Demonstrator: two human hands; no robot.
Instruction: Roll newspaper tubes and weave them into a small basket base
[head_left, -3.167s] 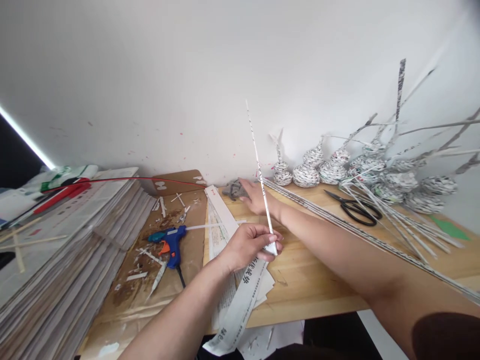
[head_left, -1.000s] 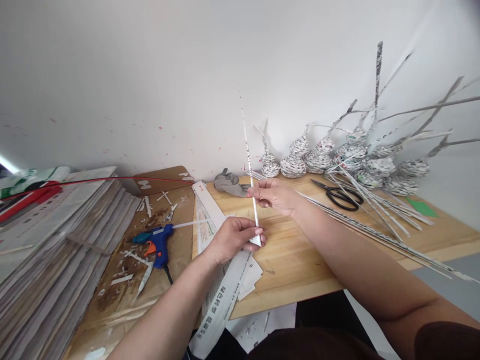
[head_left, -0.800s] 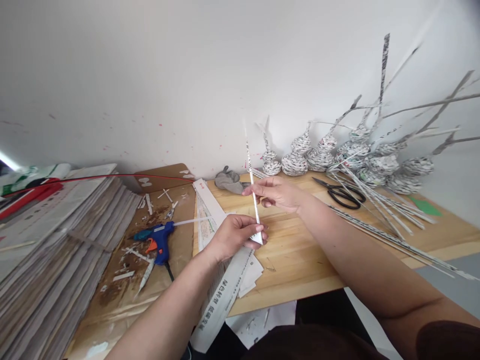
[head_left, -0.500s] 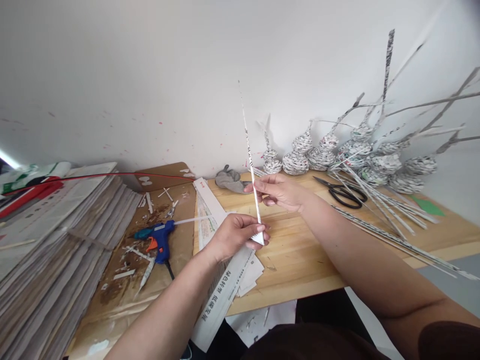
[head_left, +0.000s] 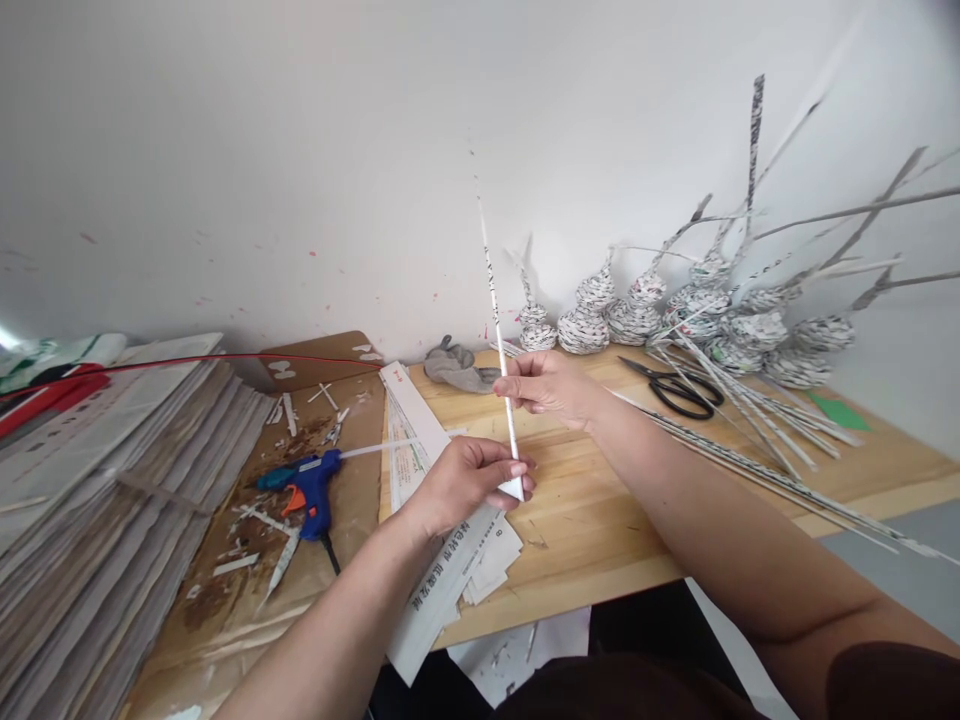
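A thin tube of rolled newspaper (head_left: pixel 491 270) stands nearly upright before me, its tip leaning slightly left. My left hand (head_left: pixel 472 480) pinches its lower end, where a small white flap of paper shows between thumb and fingers. Higher up, my right hand (head_left: pixel 544 390) closes thumb and fingers round the tube from the right side. Beneath my left hand and forearm lie cut newspaper strips (head_left: pixel 435 600), partly covered. A grey glove (head_left: pixel 459 366) rests on the wooden table (head_left: pixel 585 540) behind my hands.
On the left are a stack of newspapers (head_left: pixel 97 500) and a blue glue gun (head_left: pixel 319 490) on stained brown cardboard (head_left: pixel 225 630). Woven paper gourds (head_left: pixel 589 325) line the wall. Black scissors (head_left: pixel 682 392) and loose paper tubes (head_left: pixel 750 410) lie to the right.
The view has shifted slightly. Both hands still hold the paper tube, and it stays almost upright; the grip looks much the same.
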